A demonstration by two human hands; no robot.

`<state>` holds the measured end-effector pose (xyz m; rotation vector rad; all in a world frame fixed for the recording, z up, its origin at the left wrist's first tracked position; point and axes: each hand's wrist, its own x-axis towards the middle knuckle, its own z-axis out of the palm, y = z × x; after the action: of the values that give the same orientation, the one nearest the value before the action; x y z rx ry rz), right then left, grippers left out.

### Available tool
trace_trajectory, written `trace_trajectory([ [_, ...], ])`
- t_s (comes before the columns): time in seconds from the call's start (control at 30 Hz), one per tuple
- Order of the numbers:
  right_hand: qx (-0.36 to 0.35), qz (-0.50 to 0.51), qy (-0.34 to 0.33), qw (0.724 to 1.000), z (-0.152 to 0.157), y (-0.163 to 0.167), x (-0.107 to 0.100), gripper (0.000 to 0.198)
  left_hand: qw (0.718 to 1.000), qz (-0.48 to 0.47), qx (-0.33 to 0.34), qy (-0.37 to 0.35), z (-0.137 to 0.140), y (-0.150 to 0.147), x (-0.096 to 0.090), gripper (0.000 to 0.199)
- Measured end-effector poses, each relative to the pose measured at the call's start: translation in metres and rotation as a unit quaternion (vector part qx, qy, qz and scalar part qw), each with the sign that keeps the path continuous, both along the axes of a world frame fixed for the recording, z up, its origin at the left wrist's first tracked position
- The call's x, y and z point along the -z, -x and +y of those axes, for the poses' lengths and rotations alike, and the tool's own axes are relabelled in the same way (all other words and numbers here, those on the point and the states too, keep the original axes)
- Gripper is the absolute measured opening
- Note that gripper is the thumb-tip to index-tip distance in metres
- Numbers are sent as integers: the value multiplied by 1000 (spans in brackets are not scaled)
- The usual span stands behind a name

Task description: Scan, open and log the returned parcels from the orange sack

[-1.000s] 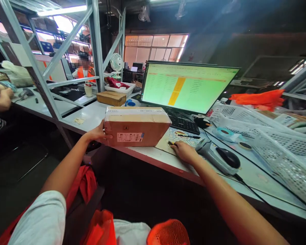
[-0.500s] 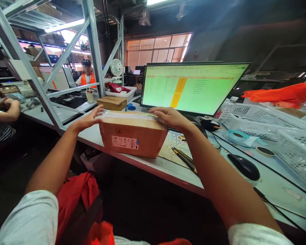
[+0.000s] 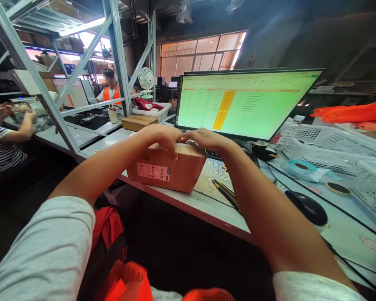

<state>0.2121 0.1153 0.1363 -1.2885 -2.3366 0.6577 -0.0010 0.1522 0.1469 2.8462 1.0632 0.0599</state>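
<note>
A brown cardboard parcel [image 3: 172, 171] with a white shipping label stands on the front edge of the white desk [image 3: 207, 202]. My left hand [image 3: 164, 138] lies curled on the top of the parcel, near its middle. My right hand [image 3: 203, 139] rests on the top right edge of the same parcel, fingertips almost meeting the left hand. What the fingers pinch on the top face is hidden.
A monitor [image 3: 244, 104] with a green spreadsheet stands behind the parcel. Pens [image 3: 225, 192], a black mouse [image 3: 307, 207], tape rolls [image 3: 301, 167] and white baskets [image 3: 332, 146] lie to the right. A second box [image 3: 139, 122] and a metal rack [image 3: 50, 104] stand left. Two other people sit at far-left desks.
My right hand left the pens on the desk and came up onto the parcel. My left hand slid from the parcel's left side to its top middle. The parcel stayed at the desk edge.
</note>
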Motion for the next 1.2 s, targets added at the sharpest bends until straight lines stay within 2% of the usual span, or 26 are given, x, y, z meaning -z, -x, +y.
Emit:
trace_trajectory([
  [0.13, 2, -13, 10, 1000, 2, -1, -2, 45, 999, 39, 19, 21, 12, -5, -1, 46],
  [0.27, 23, -2, 19, 1000, 8, -5, -1, 43, 999, -9, -31, 3, -6, -5, 2, 52],
  [0.43, 79, -9, 34, 996, 11, -10, -1, 41, 983, -38, -98, -150, -71, -5, 11, 66],
  [0.57, 113, 6, 57, 992, 3, -13, -3, 40, 947, -79, -124, -287, -116, -4, 26, 49],
  [0.63, 102, 23, 47, 993, -1, -14, -3, 37, 929, -87, -115, -340, -128, -2, 36, 34],
  [0.73, 105, 31, 28, 994, -5, -15, 1, 38, 914, -70, -111, -383, -136, -1, 48, 20],
  [0.9, 130, 75, 8, 989, -2, -14, 14, 36, 896, -56, -155, -412, -146, -8, 62, 21],
  [0.97, 113, 113, 13, 987, 0, -14, 19, 35, 903, -63, -167, -391, -148, -8, 56, 19],
  [1.03, 93, 151, 27, 984, 2, -13, 24, 34, 933, -65, -145, -322, -143, -2, 37, 30],
  [1.13, 73, 204, 35, 976, 3, -8, 30, 37, 986, -39, -99, -131, -120, 17, -10, 60],
  [1.2, 64, 236, 26, 969, 3, -4, 33, 42, 992, 8, -123, -18, -100, 31, -41, 70],
])
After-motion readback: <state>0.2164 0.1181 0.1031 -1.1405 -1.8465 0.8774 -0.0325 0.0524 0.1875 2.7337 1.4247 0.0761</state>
